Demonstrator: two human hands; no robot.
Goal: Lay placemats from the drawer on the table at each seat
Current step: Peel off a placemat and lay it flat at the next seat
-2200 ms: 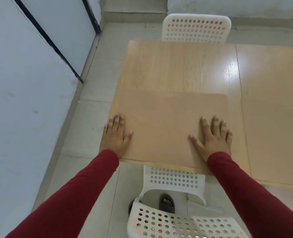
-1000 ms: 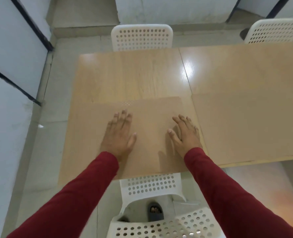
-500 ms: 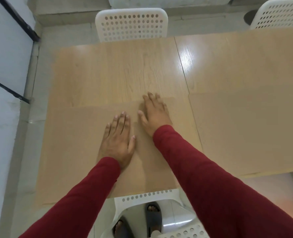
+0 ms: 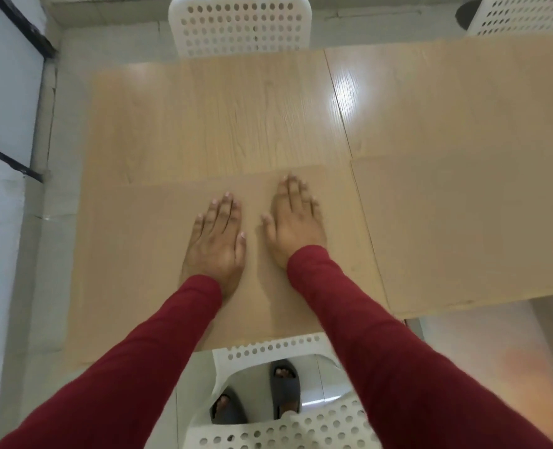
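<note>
A tan placemat (image 4: 132, 254) lies flat on the near left part of the light wooden table (image 4: 223, 115). My left hand (image 4: 218, 241) and my right hand (image 4: 293, 225) both rest palm down on its middle, fingers straight, close beside each other. A second tan placemat (image 4: 462, 228) lies flat on the table to the right, at the neighbouring seat, with nothing on it.
A white perforated chair (image 4: 288, 426) stands right below me at the table's near edge, my sandalled feet beneath it. Another white chair (image 4: 239, 25) stands across the table, and a third (image 4: 524, 12) at the far right. A pale wall (image 4: 0, 222) runs along the left.
My hands have slid from the placemat's two ends to its middle and now lie side by side. The right hand went forward, then drew back slightly. The view shifted right.
</note>
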